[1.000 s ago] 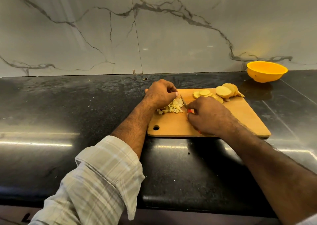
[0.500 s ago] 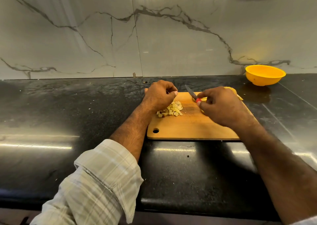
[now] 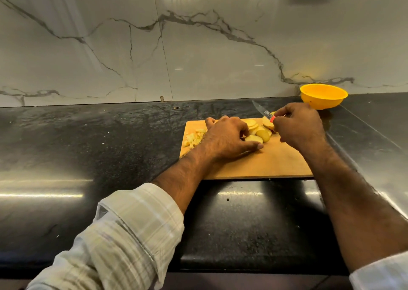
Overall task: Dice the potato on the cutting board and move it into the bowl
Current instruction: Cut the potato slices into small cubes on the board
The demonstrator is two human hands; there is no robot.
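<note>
A wooden cutting board (image 3: 265,163) lies on the black counter. At its far left corner sits a small pile of diced potato (image 3: 194,137). Several round potato slices (image 3: 260,133) lie at the board's far middle. My left hand (image 3: 227,138) reaches over them, its fingers curled on a slice and its thumb lying along the board. My right hand (image 3: 298,127) grips a knife (image 3: 262,112) by its red handle, lifted above the slices with the blade pointing up and to the left. A yellow bowl (image 3: 323,95) stands by the wall beyond my right hand.
The glossy black counter (image 3: 110,148) stretches to the left and in front of the board. A marble-patterned wall (image 3: 198,46) rises behind it. A steel-coloured surface (image 3: 379,130) adjoins the counter on the right, past the bowl.
My left hand has left the diced pile and moved right onto the potato slices. My right hand has lifted the knife up and back toward the bowl. The view has shifted left.
</note>
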